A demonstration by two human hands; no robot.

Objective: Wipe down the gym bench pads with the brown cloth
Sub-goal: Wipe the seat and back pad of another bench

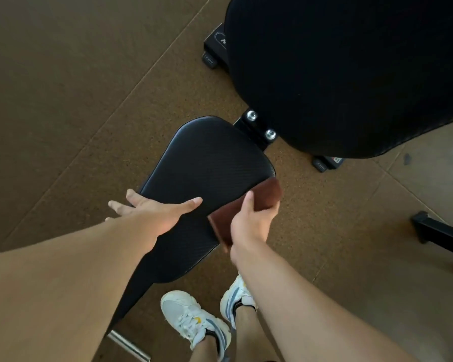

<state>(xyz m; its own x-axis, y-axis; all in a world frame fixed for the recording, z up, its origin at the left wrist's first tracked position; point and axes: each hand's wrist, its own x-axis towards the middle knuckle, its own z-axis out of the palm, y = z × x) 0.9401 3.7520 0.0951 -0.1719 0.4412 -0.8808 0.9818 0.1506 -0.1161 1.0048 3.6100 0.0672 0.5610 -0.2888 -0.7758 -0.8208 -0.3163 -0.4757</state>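
The right hand, just right of centre frame, clasped the folded brown cloth against the right edge of the seat pad, while the left hand lay flat with fingers spread on the pad's left side, steadying it. The wiping of this pad's edge seemed in hand; next would likely come strokes across its top, then the larger back pad at upper right. No containers showed.
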